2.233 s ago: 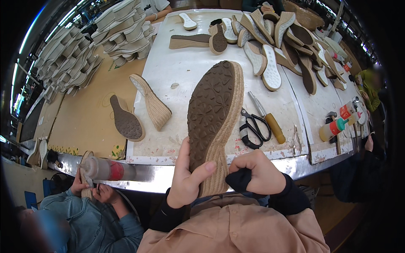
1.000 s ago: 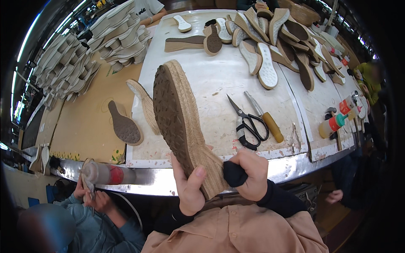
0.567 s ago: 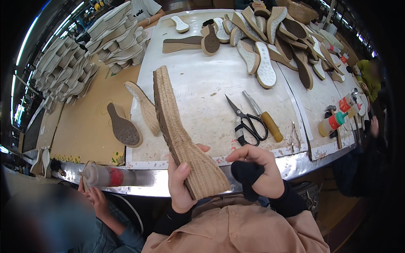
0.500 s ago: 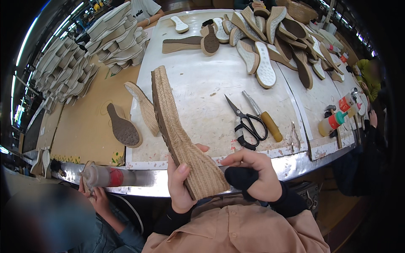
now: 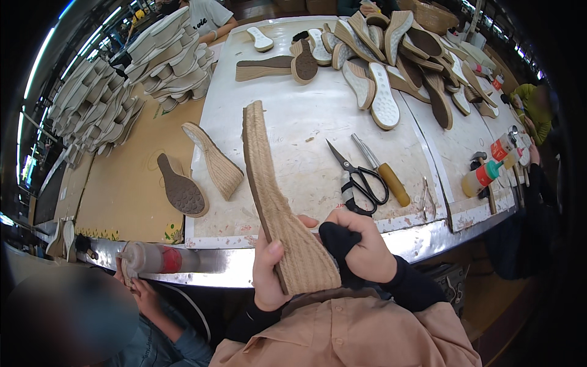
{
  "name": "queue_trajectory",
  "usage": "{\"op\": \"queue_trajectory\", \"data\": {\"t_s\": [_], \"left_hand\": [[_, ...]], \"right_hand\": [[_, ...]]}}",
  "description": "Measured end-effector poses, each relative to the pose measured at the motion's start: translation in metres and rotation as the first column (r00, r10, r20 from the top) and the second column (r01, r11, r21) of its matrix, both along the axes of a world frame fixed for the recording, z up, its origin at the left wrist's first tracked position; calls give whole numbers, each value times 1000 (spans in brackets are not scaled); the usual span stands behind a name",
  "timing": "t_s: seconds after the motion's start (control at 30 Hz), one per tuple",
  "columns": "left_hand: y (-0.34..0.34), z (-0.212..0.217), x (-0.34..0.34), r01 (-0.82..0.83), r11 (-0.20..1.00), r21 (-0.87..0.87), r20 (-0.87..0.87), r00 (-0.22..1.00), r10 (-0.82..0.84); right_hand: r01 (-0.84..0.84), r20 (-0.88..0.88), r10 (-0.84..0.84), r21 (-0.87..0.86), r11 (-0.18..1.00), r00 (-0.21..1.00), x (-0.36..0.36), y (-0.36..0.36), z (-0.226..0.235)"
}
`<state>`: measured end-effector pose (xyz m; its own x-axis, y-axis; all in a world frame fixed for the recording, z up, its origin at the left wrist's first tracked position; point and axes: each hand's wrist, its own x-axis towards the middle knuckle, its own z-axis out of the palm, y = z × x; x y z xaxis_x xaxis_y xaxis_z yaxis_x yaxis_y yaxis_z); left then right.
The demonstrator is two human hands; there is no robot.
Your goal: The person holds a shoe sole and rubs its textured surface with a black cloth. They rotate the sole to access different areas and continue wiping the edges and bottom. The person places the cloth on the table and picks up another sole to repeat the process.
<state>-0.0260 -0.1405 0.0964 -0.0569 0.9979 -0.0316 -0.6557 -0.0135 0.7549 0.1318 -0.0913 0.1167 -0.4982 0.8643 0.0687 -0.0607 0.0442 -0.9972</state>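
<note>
Wedge sole (image 5: 269, 189) held near-upright lengthwise, toe pointed away.
Heel half clamped in left grip (image 5: 268, 275); black cloth (image 5: 337, 238) clenched by right grip (image 5: 372, 248) beside heel.

the wedge sole (image 5: 298, 251) shows a braided, rope-like fibre wrap, rough and matt; its outsole edge (image 5: 254, 188) appears rubber-like and dull. black cloth (image 5: 340, 243): soft textile, matt. table sheet (image 5: 299, 174): white, smooth, low sheen, scuffed and stained. table edge (image 5: 226, 274): bare metal, glossy, strongly reflective. scissors (image 5: 348, 168): metal blades, one handle bound in tape-like wrap. tool handle (image 5: 396, 185): smooth, slightly glossy, wood or plastic undetermined; shaft (image 5: 365, 150) bright metal. green-capped bottle (image 5: 482, 177): translucent plastic. brown board (image 5: 122, 189): matt, cardboard-like. shirt (image 5: 336, 333): matt woven cloth.
</note>
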Motion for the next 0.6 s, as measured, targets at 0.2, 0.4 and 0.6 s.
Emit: {"op": "queue_trajectory", "data": {"t_s": [0.2, 0.4, 0.6], "left_hand": [[5, 0, -4, -33, 999, -3, 49, 998, 33], [5, 0, -2, -119, 990, 80, -114, 985, 127], [-1, 4, 3, -164, 980, 112, -240, 952, 187]], "right_hand": [[97, -114, -114, -145, 985, 987, 9, 1, 10], [35, 161, -89, 310, 950, 983, 6, 4, 26], [111, 98, -186, 512, 852, 978, -7, 3, 16]]}}
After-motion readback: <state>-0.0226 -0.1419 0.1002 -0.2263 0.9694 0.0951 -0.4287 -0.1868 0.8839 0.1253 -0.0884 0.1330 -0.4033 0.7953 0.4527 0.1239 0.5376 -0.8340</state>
